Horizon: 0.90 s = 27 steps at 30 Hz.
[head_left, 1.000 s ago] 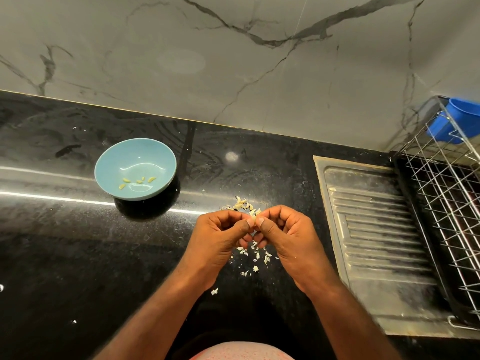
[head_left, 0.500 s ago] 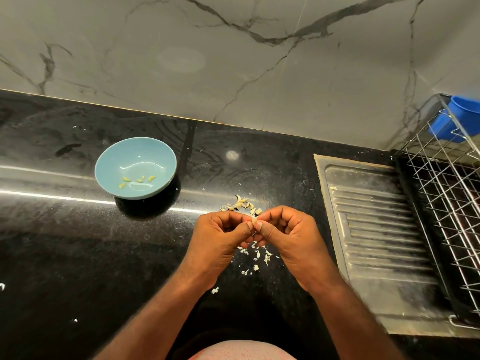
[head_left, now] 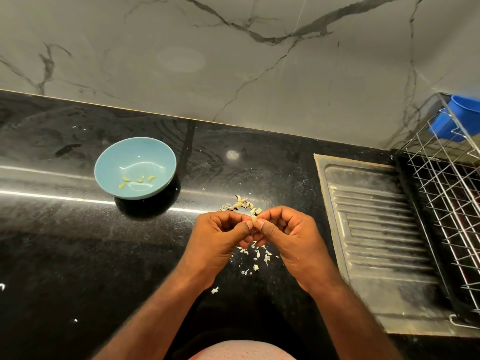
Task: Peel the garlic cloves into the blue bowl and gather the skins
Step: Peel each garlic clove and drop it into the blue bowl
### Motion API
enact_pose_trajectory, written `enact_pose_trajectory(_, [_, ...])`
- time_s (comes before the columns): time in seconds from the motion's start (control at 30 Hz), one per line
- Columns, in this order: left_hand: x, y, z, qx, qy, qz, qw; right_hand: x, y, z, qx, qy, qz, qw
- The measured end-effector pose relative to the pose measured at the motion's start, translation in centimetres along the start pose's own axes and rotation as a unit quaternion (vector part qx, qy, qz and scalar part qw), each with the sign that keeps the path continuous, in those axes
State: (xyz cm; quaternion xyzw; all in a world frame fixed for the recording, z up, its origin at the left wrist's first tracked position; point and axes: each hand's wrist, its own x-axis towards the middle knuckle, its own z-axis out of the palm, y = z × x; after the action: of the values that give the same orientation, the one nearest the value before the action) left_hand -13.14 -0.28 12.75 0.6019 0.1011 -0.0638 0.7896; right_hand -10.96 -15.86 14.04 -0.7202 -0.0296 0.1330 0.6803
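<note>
My left hand (head_left: 220, 235) and my right hand (head_left: 291, 235) meet above the black counter, both pinching one small garlic clove (head_left: 254, 220) between thumbs and fingertips. Just beyond my fingers lies a small heap of unpeeled garlic cloves (head_left: 240, 205). Loose white garlic skins (head_left: 255, 257) are scattered on the counter under and in front of my hands. The blue bowl (head_left: 111, 157) stands to the left, apart from my hands, with several peeled yellowish cloves (head_left: 137, 180) in its bottom.
A steel drainboard (head_left: 376, 229) is set into the counter on the right. A wire dish rack (head_left: 446, 193) holding a blue cup (head_left: 459, 118) stands beyond it. The marble wall (head_left: 233, 61) rises behind the black counter (head_left: 65, 255).
Both hands stay together on the clove with only slight finger movement. Bowl, clove heap and skins lie as before.
</note>
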Motion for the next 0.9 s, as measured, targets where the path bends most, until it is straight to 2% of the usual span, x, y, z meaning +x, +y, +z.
enact_pose_trajectory(0.43, [-0.11, 0.26, 0.39, 0.044, 0.006, 0.029, 0.999, -0.28, 0.10, 0.19, 0.026, 0.023, -0.004, 0.999])
enact_pose_trajectory(0.63, [-0.20, 0.39, 0.84, 0.027, 0.014, 0.041, 0.999, -0.44, 0.25, 0.37, 0.005, 0.039, -0.024, 0.999])
enact_pose_trajectory(0.9, [0.23, -0.19, 0.17, -0.037, -0.007, 0.003, 0.999, -0.52, -0.41, 0.42, 0.000, 0.024, -0.035, 0.999])
